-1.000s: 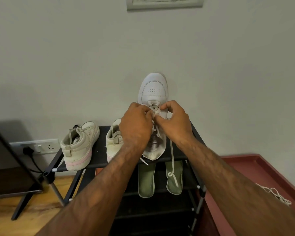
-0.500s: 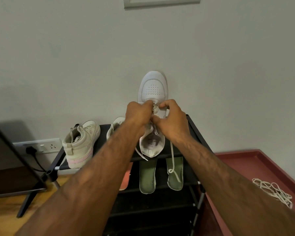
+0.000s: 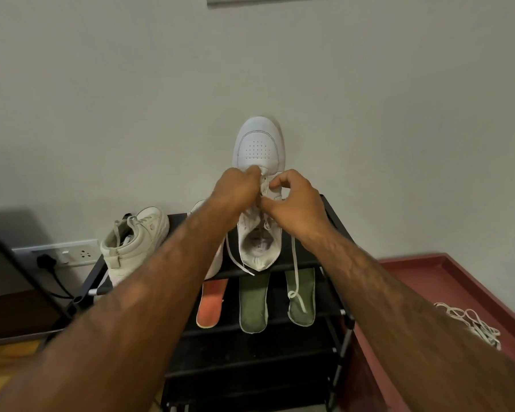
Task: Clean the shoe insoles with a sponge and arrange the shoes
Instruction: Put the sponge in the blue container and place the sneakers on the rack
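shoes: 3 | insoles: 3 — orange 1, green 2 | hands: 2 | rack: 1

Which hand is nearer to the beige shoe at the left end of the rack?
Left. The left hand works at the white shoe, to the right of the beige shoe; the right hand is at the same shoe, farther right.

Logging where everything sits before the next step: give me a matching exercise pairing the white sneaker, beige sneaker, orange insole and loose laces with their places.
Things:
1 white sneaker
2 beige sneaker
3 orange insole
4 loose laces

Places:
a on the red tray at right
b second shelf, left of the green insoles
c top shelf, left end
d toe up against the wall, gripped by left hand and right hand

Pairs: 1-d, 2-c, 3-b, 4-a
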### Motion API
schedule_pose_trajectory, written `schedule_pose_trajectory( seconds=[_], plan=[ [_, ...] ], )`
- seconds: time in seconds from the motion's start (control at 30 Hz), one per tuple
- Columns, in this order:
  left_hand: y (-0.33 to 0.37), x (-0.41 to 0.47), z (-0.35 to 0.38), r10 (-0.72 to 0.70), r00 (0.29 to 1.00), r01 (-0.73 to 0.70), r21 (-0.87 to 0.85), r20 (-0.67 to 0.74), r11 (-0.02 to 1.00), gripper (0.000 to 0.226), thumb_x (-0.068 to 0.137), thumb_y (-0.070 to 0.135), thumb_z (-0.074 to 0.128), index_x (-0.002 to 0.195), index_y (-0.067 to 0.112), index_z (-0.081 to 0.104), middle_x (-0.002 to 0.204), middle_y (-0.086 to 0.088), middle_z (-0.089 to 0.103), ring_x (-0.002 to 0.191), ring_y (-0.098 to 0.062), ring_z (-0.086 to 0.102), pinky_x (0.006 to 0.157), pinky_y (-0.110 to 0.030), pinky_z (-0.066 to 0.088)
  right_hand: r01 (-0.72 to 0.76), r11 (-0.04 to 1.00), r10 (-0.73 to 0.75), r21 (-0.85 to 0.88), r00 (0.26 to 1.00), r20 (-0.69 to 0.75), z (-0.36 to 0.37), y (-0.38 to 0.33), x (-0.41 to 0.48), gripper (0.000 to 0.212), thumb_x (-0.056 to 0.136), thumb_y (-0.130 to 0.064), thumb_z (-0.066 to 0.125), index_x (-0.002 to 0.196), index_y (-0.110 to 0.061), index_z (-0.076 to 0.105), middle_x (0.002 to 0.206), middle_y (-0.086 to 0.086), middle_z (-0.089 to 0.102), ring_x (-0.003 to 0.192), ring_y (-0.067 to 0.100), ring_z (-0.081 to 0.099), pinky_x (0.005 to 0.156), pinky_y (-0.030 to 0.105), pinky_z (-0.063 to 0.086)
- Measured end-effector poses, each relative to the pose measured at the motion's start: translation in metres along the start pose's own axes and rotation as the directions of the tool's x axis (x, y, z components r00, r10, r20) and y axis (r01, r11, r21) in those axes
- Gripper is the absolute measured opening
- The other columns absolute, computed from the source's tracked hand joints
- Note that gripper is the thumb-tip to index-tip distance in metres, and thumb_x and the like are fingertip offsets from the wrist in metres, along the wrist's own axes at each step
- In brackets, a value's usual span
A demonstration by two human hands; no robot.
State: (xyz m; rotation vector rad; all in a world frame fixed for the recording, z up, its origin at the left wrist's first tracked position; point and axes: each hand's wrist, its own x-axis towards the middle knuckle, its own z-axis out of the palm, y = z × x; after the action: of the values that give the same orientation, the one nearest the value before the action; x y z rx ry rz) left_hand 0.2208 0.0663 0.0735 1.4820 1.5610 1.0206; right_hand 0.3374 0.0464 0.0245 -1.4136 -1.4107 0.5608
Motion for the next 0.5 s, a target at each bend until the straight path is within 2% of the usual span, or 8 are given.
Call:
schedule_pose_trajectory(
  seconds=[0.1, 0.2, 0.23, 0.3, 0.33, 0.37, 0.43, 0.5],
  plan=[
    [-0.007, -0.006, 0.008, 0.141, 0.988, -0.112, 0.323, -0.068, 0.94, 0.057, 0.083, 0.051, 0.035, 0.106, 0.008, 0.065, 0.106, -0.016, 0.066, 0.095, -0.034, 0.065, 0.082, -0.046, 0.055, 0.024, 0.997, -0.026, -0.079, 0.999, -0.029, 0.001, -0.003, -0.001, 0.037, 0.084, -0.027, 0.08, 0.112, -0.025, 0.057, 0.118, -0.008, 0.063, 0.099, 0.013, 0.062, 0.088, 0.036, 0.057],
    [-0.015, -0.008, 0.009, 0.246, 0.958, -0.175, 0.372, -0.151, 0.911, 0.037, 0.087, 0.049, 0.059, 0.082, 0.013, 0.065, 0.088, -0.008, 0.069, 0.082, -0.03, 0.068, 0.075, -0.044, 0.058, 0.046, 0.99, -0.055, -0.131, 0.997, -0.061, 0.004, -0.002, -0.004, 0.033, 0.087, -0.03, 0.076, 0.111, -0.026, 0.054, 0.116, -0.005, 0.063, 0.099, 0.017, 0.063, 0.086, 0.038, 0.057],
    [-0.014, -0.009, 0.009, 0.237, 0.954, -0.176, 0.296, -0.186, 0.939, 0.029, 0.089, 0.039, 0.07, 0.076, 0.013, 0.066, 0.081, -0.006, 0.07, 0.077, -0.028, 0.07, 0.071, -0.042, 0.059, 0.046, 0.989, -0.056, -0.14, 0.996, -0.067, 0.006, -0.001, -0.004, 0.034, 0.087, -0.033, 0.077, 0.11, -0.026, 0.054, 0.115, -0.005, 0.062, 0.098, 0.017, 0.063, 0.085, 0.039, 0.057],
    [-0.01, -0.01, 0.01, 0.041, 0.98, -0.072, -0.154, -0.196, 0.985, 0.011, 0.089, 0.011, 0.076, 0.081, 0.005, 0.072, 0.073, -0.007, 0.07, 0.064, -0.022, 0.074, 0.055, -0.033, 0.06, 0.032, 0.991, -0.043, -0.127, 0.996, -0.084, 0.005, -0.001, -0.003, 0.041, 0.084, -0.039, 0.079, 0.112, -0.027, 0.052, 0.113, -0.006, 0.063, 0.096, 0.017, 0.065, 0.083, 0.039, 0.058],
    [-0.006, -0.014, 0.01, -0.084, 0.99, 0.033, -0.393, -0.113, 0.919, 0.003, 0.09, 0.003, 0.072, 0.088, 0.002, 0.073, 0.071, -0.008, 0.069, 0.052, -0.014, 0.071, 0.044, -0.025, 0.054, 0.021, 0.993, -0.032, -0.115, 0.995, -0.098, 0.003, -0.001, -0.003, 0.045, 0.083, -0.039, 0.08, 0.114, -0.027, 0.049, 0.112, -0.006, 0.063, 0.095, 0.018, 0.066, 0.082, 0.04, 0.059],
    [-0.004, -0.018, 0.01, -0.159, 0.987, 0.125, -0.523, -0.021, 0.843, 0.004, 0.092, 0.001, 0.069, 0.094, 0.001, 0.073, 0.069, -0.006, 0.068, 0.042, -0.01, 0.065, 0.038, -0.019, 0.048, 0.014, 0.994, -0.025, -0.109, 0.994, -0.108, 0.002, -0.001, -0.002, 0.049, 0.084, -0.038, 0.08, 0.117, -0.028, 0.046, 0.113, -0.005, 0.064, 0.094, 0.02, 0.067, 0.081, 0.042, 0.06],
    [-0.005, -0.023, 0.013, -0.186, 0.976, 0.214, -0.591, 0.109, 0.778, 0.012, 0.098, 0.008, 0.063, 0.089, 0.005, 0.07, 0.063, -0.004, 0.064, 0.035, -0.007, 0.058, 0.037, -0.016, 0.043, 0.005, 0.995, -0.017, -0.104, 0.994, -0.107, -0.001, 0.0, -0.001, 0.053, 0.085, -0.032, 0.079, 0.121, -0.029, 0.04, 0.113, -0.003, 0.066, 0.091, 0.021, 0.069, 0.079, 0.045, 0.062],
    [-0.006, -0.027, 0.016, -0.134, 0.974, 0.22, -0.605, 0.184, 0.765, 0.027, 0.101, 0.004, 0.05, 0.075, 0.006, 0.06, 0.049, 0.0, 0.058, 0.031, -0.006, 0.053, 0.035, -0.015, 0.04, -0.003, 0.995, -0.007, -0.099, 0.996, -0.094, 0.0, 0.003, 0.0, 0.054, 0.086, -0.027, 0.077, 0.123, -0.031, 0.038, 0.111, -0.002, 0.067, 0.089, 0.022, 0.07, 0.077, 0.046, 0.063]
  ],
)
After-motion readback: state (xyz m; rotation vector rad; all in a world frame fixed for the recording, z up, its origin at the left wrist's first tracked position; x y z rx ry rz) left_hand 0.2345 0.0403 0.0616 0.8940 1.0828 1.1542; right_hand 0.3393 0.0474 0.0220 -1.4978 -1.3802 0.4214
